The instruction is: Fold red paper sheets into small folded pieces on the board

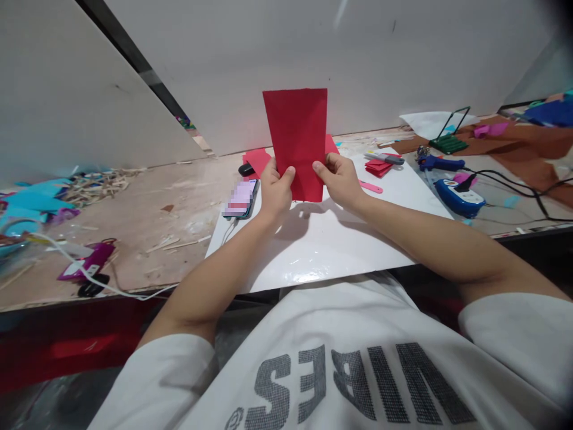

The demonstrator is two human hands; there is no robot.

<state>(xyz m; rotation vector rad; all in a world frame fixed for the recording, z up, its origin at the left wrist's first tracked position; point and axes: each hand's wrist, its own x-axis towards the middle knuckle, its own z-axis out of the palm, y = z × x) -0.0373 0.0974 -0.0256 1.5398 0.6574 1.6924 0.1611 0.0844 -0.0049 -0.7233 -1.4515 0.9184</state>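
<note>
A flat red sheet of paper (298,131) is held upright above a white board (358,245). My left hand (276,188) grips its lower left edge, thumb in front and fingers behind. On the opposite edge, my right hand (341,179) pinches the sheet the same way. Behind my left hand lie more red paper (258,162) and a phone (242,198) with a cable plugged in. Near my right hand are a pink strip-like tool (371,187) and a small stack of folded red pieces (378,168), with a grey utility knife (388,158) on top.
To the right stand a blue glue gun (441,163), a blue power strip (460,197) with black cords and a green stand (449,143). Wood sticks (101,186), blue scraps (42,200) and a purple device (89,261) lie left. A pale wall (358,54) rises behind.
</note>
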